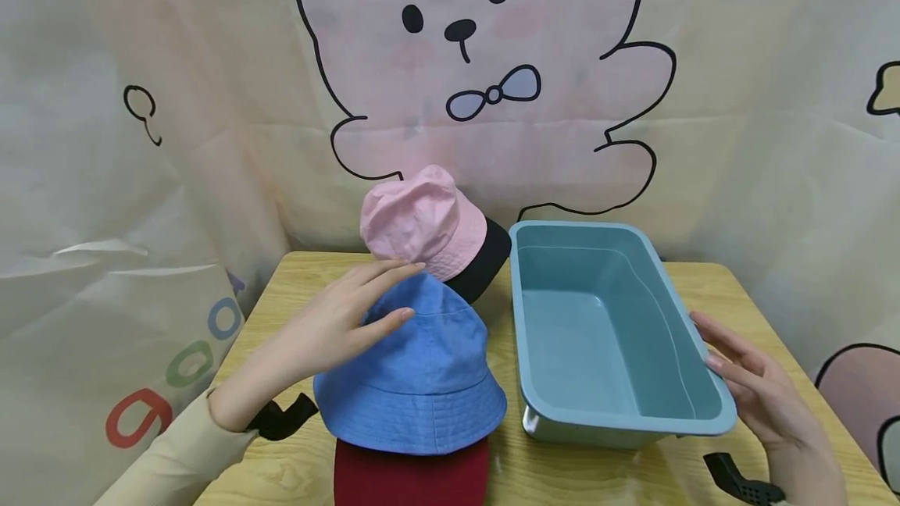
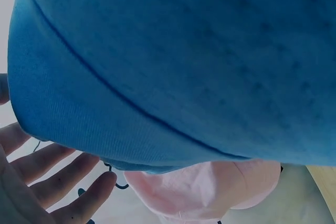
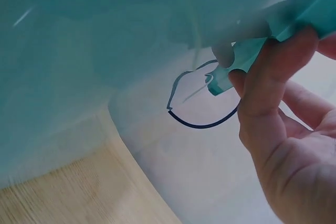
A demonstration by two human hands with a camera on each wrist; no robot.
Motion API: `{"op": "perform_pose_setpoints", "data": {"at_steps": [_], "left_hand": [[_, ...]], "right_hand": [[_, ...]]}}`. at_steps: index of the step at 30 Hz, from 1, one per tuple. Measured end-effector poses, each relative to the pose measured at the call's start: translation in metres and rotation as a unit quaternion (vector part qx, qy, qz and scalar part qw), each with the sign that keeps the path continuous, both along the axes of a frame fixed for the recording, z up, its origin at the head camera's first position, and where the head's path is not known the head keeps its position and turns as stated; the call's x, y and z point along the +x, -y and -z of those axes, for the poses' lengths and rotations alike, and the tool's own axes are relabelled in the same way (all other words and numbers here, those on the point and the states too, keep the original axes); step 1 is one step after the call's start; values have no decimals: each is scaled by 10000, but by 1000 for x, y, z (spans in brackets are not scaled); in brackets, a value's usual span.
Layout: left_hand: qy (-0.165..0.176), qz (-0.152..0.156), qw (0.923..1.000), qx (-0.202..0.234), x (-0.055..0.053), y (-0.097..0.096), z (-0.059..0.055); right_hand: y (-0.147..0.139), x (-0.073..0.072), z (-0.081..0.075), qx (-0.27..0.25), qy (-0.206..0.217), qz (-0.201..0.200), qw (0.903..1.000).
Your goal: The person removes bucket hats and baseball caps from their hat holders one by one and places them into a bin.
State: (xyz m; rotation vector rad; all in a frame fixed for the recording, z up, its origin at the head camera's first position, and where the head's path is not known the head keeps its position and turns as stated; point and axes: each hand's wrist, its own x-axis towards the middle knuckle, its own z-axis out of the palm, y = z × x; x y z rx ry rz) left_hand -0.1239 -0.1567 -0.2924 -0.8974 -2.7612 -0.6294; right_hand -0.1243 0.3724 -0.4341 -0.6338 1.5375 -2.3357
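Observation:
My left hand [image 1: 344,318] reaches over the crown of a blue bucket hat [image 1: 436,358], its fingers extended and loosely spread. In the left wrist view, that hand's fingers [image 2: 58,179] lie along the edge of the blue hat [image 2: 157,66]. My right hand [image 1: 773,397] holds the right rim of a blue-green plastic tub [image 1: 598,326] between thumb and fingers. From the right wrist, bent fingers [image 3: 268,82] show at the lip of the tub [image 3: 79,77]. Behind the blue hat sits a pink bucket hat [image 1: 415,217].
A black brim [image 1: 485,260] shows beside the pink hat, and a dark red brim [image 1: 411,475] sticks out under the blue hat. All stand on a wooden table [image 1: 309,279]. A cartoon-printed curtain [image 1: 246,139] hangs close behind and along the sides.

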Motion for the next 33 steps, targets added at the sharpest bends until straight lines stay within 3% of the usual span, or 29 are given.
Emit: {"op": "perform_pose_setpoints", "data": {"at_steps": [11, 27, 33], "left_hand": [[-478, 295, 9983, 154, -8, -2, 4], [-636, 357, 9971, 234, -11, -6, 3], [-665, 335, 9969, 271, -10, -5, 2]], "right_hand": [[-3, 0, 8, -380, -50, -32, 9993], [4, 2, 8, -1204, 154, -10, 9926], [8, -1, 9, -1116, 119, 93, 9936]]}}
